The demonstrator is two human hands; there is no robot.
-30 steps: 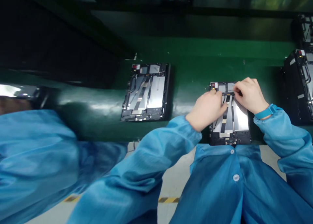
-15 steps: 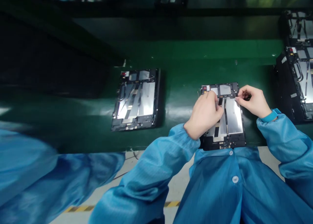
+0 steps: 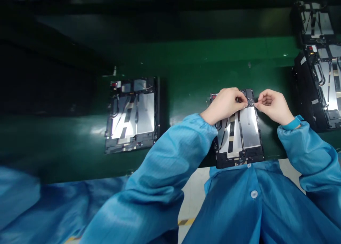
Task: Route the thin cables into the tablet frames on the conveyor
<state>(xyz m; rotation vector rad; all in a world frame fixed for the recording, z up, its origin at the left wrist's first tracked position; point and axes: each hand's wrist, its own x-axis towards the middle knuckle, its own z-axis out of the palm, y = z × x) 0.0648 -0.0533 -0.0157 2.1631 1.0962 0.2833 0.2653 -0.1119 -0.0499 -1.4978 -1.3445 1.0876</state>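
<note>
An opened tablet [image 3: 250, 130], its silver battery cells and black ribbon cables exposed, lies at the bench's near edge in front of me. My left hand [image 3: 227, 102] reaches over its upper part, thumb and forefinger pinched together near the top right corner. Just right of that corner is my right hand [image 3: 275, 107], its thumb and forefinger also pinched at the tablet's edge. Whatever lies in either pinch is too small to make out. Part of the tablet's upper left is covered by my left hand.
Another opened tablet [image 3: 133, 114] lies to the left on the green bench [image 3: 186, 73]. Stacks of similar tablets [image 3: 329, 84] stand at the right, with more tablets [image 3: 317, 22] behind. At lower left is a co-worker's blue sleeve [image 3: 18, 198].
My left hand has moved right across the tablet's top, towards my right hand. My right hand stays by the upper right edge. The view has shifted slightly, sliding the bench items left.
</note>
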